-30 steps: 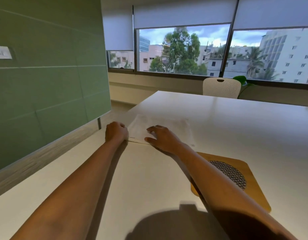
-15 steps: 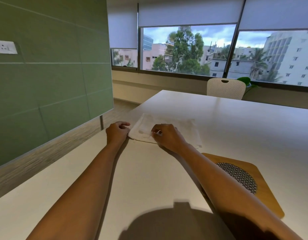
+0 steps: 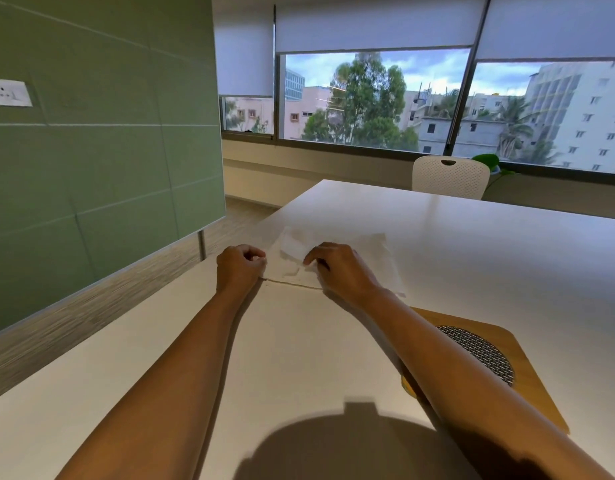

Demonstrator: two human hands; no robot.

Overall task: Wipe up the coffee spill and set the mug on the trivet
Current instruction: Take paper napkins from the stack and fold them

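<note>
Left hand (image 3: 239,270): curled fingers pinched the near left corner of the cloth (image 3: 371,259).
Right hand (image 3: 344,275): curled fingers pinched a raised fold of the cloth.
Cloth: white, lay on the table (image 3: 472,244) just past the trivet (image 3: 527,389).
Trivet: wooden, on the table, partly under the right forearm.

My right hand (image 3: 337,268), flat on the cloth (image 3: 368,251) a second ago, now pinches its near edge into a raised fold; my left hand (image 3: 238,268) now grips the corner.
</note>
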